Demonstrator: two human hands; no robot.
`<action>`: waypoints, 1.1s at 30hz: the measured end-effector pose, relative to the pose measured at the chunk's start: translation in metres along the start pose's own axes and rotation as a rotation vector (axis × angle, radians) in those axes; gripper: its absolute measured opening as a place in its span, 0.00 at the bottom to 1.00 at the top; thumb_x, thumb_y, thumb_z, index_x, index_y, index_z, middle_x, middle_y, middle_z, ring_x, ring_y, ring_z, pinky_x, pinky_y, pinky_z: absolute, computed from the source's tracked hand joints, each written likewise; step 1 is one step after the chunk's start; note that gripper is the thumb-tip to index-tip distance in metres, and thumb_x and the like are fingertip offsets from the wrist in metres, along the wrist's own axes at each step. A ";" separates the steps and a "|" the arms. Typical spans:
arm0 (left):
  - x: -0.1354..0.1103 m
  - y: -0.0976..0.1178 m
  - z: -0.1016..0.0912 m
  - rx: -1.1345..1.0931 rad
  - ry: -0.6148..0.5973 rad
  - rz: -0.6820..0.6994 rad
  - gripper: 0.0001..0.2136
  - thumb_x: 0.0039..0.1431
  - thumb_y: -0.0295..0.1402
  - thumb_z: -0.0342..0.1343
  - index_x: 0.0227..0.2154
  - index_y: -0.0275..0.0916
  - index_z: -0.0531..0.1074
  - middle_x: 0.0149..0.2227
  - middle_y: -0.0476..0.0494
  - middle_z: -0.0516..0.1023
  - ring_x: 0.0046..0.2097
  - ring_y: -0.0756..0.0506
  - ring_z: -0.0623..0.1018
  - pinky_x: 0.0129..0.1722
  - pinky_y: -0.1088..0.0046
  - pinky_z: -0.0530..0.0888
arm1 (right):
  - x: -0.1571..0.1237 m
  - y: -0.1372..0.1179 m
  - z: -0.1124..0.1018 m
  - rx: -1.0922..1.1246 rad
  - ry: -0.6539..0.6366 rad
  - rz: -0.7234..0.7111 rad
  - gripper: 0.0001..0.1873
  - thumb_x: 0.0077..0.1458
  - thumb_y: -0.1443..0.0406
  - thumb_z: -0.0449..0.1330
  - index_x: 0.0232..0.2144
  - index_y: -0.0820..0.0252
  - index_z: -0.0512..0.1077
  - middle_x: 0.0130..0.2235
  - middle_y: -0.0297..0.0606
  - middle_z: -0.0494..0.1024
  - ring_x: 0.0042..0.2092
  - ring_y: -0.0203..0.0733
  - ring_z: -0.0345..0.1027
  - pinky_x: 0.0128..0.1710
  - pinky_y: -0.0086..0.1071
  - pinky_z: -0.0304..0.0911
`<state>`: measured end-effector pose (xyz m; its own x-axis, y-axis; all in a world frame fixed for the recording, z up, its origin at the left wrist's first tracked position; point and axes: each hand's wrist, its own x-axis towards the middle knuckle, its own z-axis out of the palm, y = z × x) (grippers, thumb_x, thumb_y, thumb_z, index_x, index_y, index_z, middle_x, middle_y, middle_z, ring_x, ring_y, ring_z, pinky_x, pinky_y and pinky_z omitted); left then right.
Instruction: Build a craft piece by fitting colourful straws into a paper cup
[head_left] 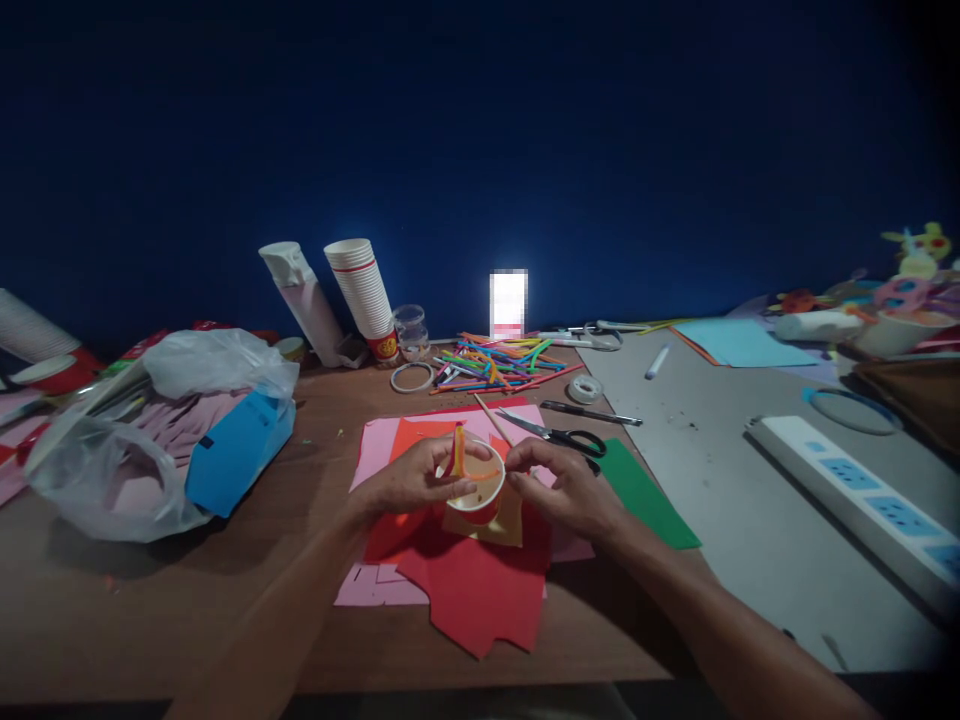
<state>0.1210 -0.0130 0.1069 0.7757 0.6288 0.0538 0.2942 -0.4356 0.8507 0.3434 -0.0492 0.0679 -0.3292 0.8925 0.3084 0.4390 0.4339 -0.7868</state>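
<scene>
A white paper cup (477, 512) stands upright on a small yellow paper piece (504, 530), over red paper. From the left, my left hand (426, 478) reaches over the cup's rim, thumb and fingers closed on a bent orange-yellow strip (460, 452). One end of the strip points up with a dark purplish tip; the other runs right across the cup's mouth. My right hand (559, 490) is at the cup's right rim, its fingertips pinched; what they hold is too small to make out. Black-handled scissors (574, 438) lie just beyond it.
Red paper (491, 595) covers pink sheets; green paper (652, 495) lies right. Behind are colorful pipe cleaners (502, 362), clear tape (585, 388), a pen (589, 412) and stacked paper cups (361, 295). A plastic bag (217, 365) stands left, a power strip (855, 490) right.
</scene>
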 end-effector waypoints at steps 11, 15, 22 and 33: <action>0.003 0.008 0.009 -0.028 0.044 -0.075 0.12 0.52 0.35 0.54 0.37 0.32 0.72 0.35 0.41 0.75 0.35 0.46 0.73 0.35 0.73 0.69 | 0.000 -0.002 0.005 0.118 0.000 0.011 0.04 0.51 0.68 0.54 0.31 0.60 0.68 0.32 0.35 0.74 0.34 0.36 0.67 0.35 0.28 0.63; 0.005 0.012 0.012 -0.135 0.056 -0.099 0.11 0.52 0.36 0.54 0.32 0.32 0.73 0.33 0.41 0.75 0.34 0.47 0.73 0.33 0.74 0.68 | 0.000 -0.004 0.004 0.109 0.017 -0.074 0.10 0.53 0.67 0.54 0.40 0.59 0.67 0.38 0.37 0.73 0.39 0.38 0.67 0.40 0.31 0.63; 0.007 0.012 0.017 -0.197 0.130 -0.085 0.10 0.53 0.34 0.53 0.28 0.32 0.74 0.33 0.40 0.74 0.38 0.45 0.73 0.38 0.70 0.69 | 0.000 0.000 0.005 0.037 0.019 -0.210 0.17 0.54 0.64 0.56 0.47 0.56 0.65 0.47 0.40 0.70 0.49 0.41 0.63 0.49 0.36 0.59; 0.011 0.009 0.019 -0.158 0.133 -0.036 0.10 0.54 0.33 0.53 0.34 0.34 0.76 0.39 0.39 0.74 0.43 0.43 0.72 0.46 0.64 0.66 | -0.002 -0.002 0.009 0.071 0.040 -0.190 0.17 0.53 0.62 0.57 0.47 0.55 0.66 0.46 0.41 0.71 0.48 0.43 0.64 0.50 0.38 0.59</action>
<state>0.1431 -0.0220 0.1058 0.6827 0.7261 0.0818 0.2204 -0.3114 0.9244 0.3359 -0.0525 0.0641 -0.3664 0.8005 0.4743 0.3121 0.5860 -0.7478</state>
